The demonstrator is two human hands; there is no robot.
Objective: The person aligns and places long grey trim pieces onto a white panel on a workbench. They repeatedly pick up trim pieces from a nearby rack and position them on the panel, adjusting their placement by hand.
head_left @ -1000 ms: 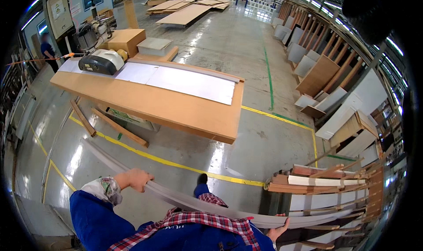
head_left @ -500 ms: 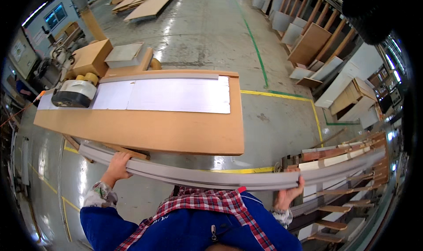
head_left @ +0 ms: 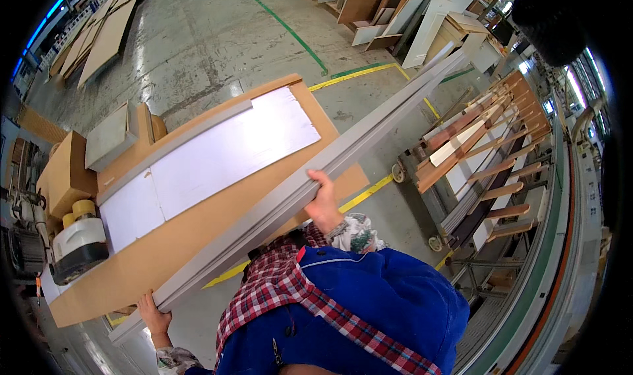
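Note:
Long grey moulding strips (head_left: 264,207), at least two lying together, run diagonally from the lower left up to the far right in front of me. My left hand (head_left: 155,317) is closed round them near their lower left end. Farther along, toward their middle, my right hand (head_left: 322,203) grips the strips from their near side, thumb on top. They pass over the near edge of a brown board-topped table (head_left: 191,243); whether they touch it I cannot tell. A white sheet (head_left: 231,157) lies on that table, with a grey fence strip (head_left: 191,134) along its far side.
A white and black machine head with yellow rollers (head_left: 79,246) stands at the table's left, beside a brown box (head_left: 66,171). To the right is a wheeled rack (head_left: 494,190) loaded with boards and strips. Panels (head_left: 376,12) lean at the back; stacked sheets (head_left: 109,35) lie far left.
The strips have swung from roughly level to a steep diagonal, right end away from me and left end nearer. My view has turned right; both hands still hold them.

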